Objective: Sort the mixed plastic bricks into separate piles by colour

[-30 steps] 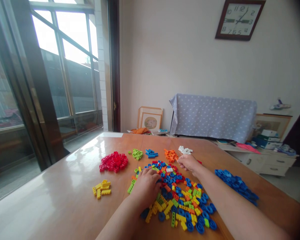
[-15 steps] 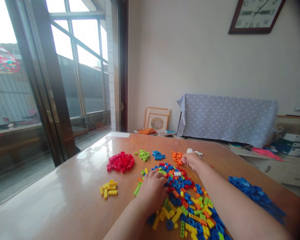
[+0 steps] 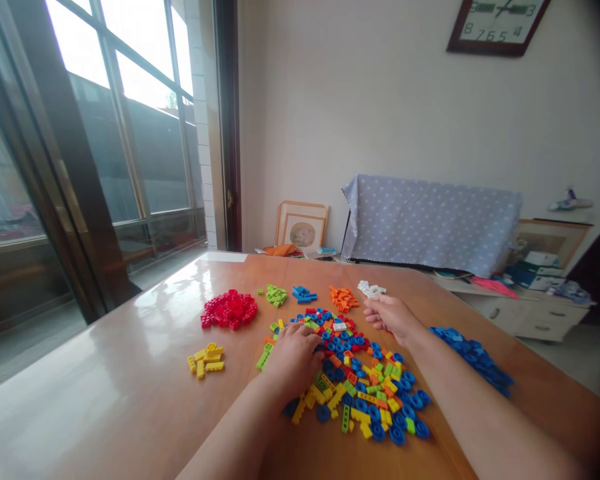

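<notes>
My left hand [image 3: 296, 350] lies palm down on the left side of a mixed heap of toy bricks [image 3: 363, 398], its fingers spread over the pieces and its fingertips partly hidden. The heap holds yellow, green, orange, red and blue bricks and round blue pieces. My right hand [image 3: 391, 317] hovers beyond the heap's far right side, fingers loosely curled and apart, with nothing visible in them. It is nearest to a small pile of white bricks [image 3: 371, 289]. A pile of orange bricks [image 3: 343, 299] lies just left of it.
Sorted piles surround the heap: red bricks [image 3: 229, 309], yellow bricks [image 3: 207, 360], light green bricks [image 3: 277, 295], blue bricks [image 3: 305, 294] and larger blue pieces [image 3: 473, 359] on the right. The wooden table [image 3: 105, 393] has its far edge near a cloth-covered object [image 3: 430, 223].
My right hand has drawn back from the orange pile, toward the right and nearer to me. My left hand stays on the heap. The camera view has shifted a little.
</notes>
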`<state>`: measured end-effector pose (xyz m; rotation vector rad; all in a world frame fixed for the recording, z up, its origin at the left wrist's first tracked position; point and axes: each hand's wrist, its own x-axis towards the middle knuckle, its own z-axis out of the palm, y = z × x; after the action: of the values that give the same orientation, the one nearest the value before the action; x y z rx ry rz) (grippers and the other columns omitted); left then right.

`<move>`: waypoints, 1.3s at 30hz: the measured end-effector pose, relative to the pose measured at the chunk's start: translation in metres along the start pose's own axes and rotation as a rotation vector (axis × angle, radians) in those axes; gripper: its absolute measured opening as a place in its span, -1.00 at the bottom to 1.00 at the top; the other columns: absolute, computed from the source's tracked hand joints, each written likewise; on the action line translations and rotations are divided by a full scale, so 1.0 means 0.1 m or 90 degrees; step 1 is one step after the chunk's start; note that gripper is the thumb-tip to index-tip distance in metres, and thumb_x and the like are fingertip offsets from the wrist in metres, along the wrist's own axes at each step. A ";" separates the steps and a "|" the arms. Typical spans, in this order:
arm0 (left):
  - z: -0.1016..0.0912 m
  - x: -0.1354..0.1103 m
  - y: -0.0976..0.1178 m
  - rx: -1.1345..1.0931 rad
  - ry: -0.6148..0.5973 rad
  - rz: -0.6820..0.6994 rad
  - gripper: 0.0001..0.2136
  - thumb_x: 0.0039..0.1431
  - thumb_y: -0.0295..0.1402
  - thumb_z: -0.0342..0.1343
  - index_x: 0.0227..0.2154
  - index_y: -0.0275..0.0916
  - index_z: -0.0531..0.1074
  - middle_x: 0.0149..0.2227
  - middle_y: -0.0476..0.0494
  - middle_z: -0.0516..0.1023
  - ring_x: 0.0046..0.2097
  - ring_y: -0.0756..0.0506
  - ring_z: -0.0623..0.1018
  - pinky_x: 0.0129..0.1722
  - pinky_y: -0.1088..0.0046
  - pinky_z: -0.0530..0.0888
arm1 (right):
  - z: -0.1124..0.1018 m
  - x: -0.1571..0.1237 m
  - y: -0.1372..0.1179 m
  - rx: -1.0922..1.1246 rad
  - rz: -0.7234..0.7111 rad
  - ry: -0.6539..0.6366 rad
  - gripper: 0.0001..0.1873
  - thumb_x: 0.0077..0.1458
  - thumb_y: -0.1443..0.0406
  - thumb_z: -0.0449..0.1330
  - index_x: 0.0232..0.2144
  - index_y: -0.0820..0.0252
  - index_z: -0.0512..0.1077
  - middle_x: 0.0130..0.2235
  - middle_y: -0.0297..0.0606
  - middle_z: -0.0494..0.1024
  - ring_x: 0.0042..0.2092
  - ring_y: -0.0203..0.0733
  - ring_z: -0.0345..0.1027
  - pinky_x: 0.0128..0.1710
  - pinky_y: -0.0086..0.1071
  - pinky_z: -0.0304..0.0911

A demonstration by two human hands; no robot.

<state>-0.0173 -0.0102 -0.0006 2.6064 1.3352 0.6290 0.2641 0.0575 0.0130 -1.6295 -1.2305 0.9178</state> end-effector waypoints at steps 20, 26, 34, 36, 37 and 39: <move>0.07 -0.07 0.03 0.008 -0.067 -0.032 -0.17 0.05 0.31 0.02 0.31 -0.03 0.23 0.37 -0.24 0.20 0.42 -0.46 0.00 0.33 -0.28 -0.12 | -0.25 -0.52 0.49 -0.486 -0.134 -0.055 -0.83 0.10 0.20 0.15 -0.36 0.13 0.51 -0.38 -0.31 0.57 -0.32 -0.21 0.39 -0.38 -0.43 0.08; 0.12 -0.05 0.01 0.035 -0.050 -0.043 -0.30 0.19 0.22 -0.05 0.29 -0.05 0.26 0.35 -0.24 0.23 0.41 -0.43 0.04 0.33 -0.27 -0.09 | -0.05 -0.57 0.45 -0.320 -0.203 -0.123 -0.72 0.15 0.25 0.08 -0.14 0.19 0.48 -0.21 -0.24 0.60 -0.19 -0.18 0.45 -0.20 -0.39 0.26; 0.05 -0.03 0.06 0.050 -0.058 -0.052 -0.55 0.33 -0.06 -0.06 0.19 -0.09 0.36 0.32 -0.23 0.28 0.38 -0.37 0.12 0.31 -0.22 0.06 | 0.07 -0.68 0.33 -0.257 -0.235 -0.144 -0.71 0.15 0.23 0.11 -0.11 0.15 0.50 -0.18 -0.29 0.59 -0.22 -0.22 0.44 -0.21 -0.41 0.29; 0.03 -0.02 0.06 0.049 -0.052 -0.048 -0.61 0.33 -0.15 -0.05 0.15 -0.09 0.39 0.29 -0.21 0.32 0.37 -0.35 0.16 0.31 -0.16 0.11 | 0.08 -0.73 0.27 -0.270 -0.260 -0.142 -0.72 0.14 0.22 0.15 -0.12 0.15 0.50 -0.20 -0.29 0.57 -0.24 -0.22 0.42 -0.21 -0.40 0.29; 0.03 -0.02 0.06 0.045 -0.047 -0.041 -0.62 0.32 -0.18 -0.04 0.14 -0.09 0.40 0.28 -0.21 0.34 0.36 -0.33 0.19 0.31 -0.12 0.14 | 0.08 -0.75 0.24 -0.280 -0.276 -0.147 -0.72 0.13 0.21 0.18 -0.12 0.14 0.51 -0.20 -0.29 0.56 -0.25 -0.22 0.41 -0.22 -0.40 0.29; 0.03 -0.02 0.06 0.030 -0.037 -0.023 -0.62 0.30 -0.25 -0.01 0.15 -0.10 0.39 0.25 -0.19 0.37 0.33 -0.29 0.25 0.32 -0.02 0.17 | 0.09 -0.81 0.19 -0.310 -0.306 -0.179 -0.71 0.08 0.18 0.25 -0.13 0.10 0.52 -0.19 -0.30 0.53 -0.26 -0.22 0.40 -0.23 -0.39 0.29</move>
<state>-0.0126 -0.0146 -0.0020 2.6094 1.3929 0.5192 0.2429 -0.0219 -0.0036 -1.4774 -2.0551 0.5758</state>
